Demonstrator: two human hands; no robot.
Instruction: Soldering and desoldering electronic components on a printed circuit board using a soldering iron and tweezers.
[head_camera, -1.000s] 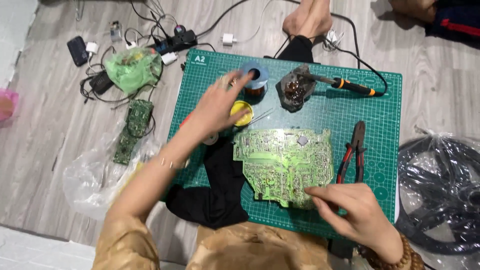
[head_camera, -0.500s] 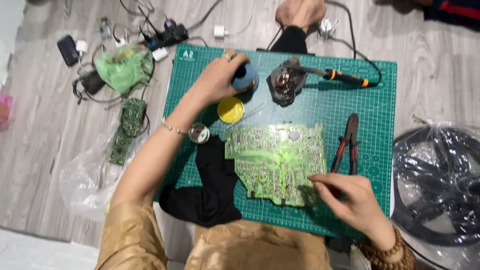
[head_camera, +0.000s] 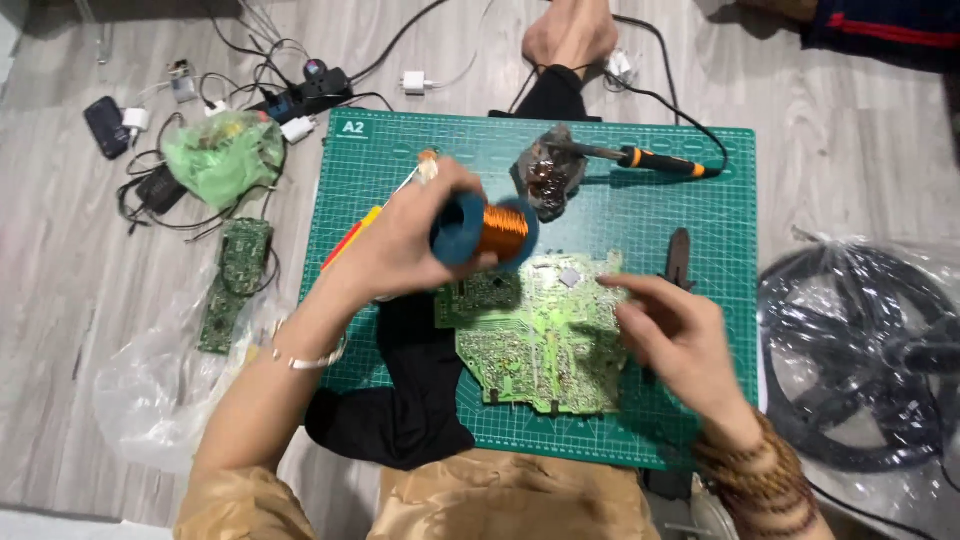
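My left hand (head_camera: 400, 245) holds a blue spool of copper wire (head_camera: 487, 231) lifted above the green cutting mat (head_camera: 700, 400). Below the spool lies a large green circuit board (head_camera: 545, 345), solder side up. My right hand (head_camera: 680, 340) hovers over the board's right edge, fingers loosely curled and blurred; whether it holds anything I cannot tell. A soldering iron with an orange and black handle (head_camera: 655, 160) rests on its stand (head_camera: 545, 180) at the far side of the mat. Pliers (head_camera: 680, 255) lie right of the board, partly hidden by my right hand.
A small circuit board (head_camera: 235, 280) lies on clear plastic left of the mat. A green bag (head_camera: 215, 155), a power strip (head_camera: 300, 95), chargers and cables sit at far left. A black wheel in plastic wrap (head_camera: 865, 350) is at right. A foot (head_camera: 570, 35) rests beyond the mat.
My left hand picked the blue spool up from the far side of the mat and brought it nearer, over the board. My right hand lifted off the board's lower right corner.
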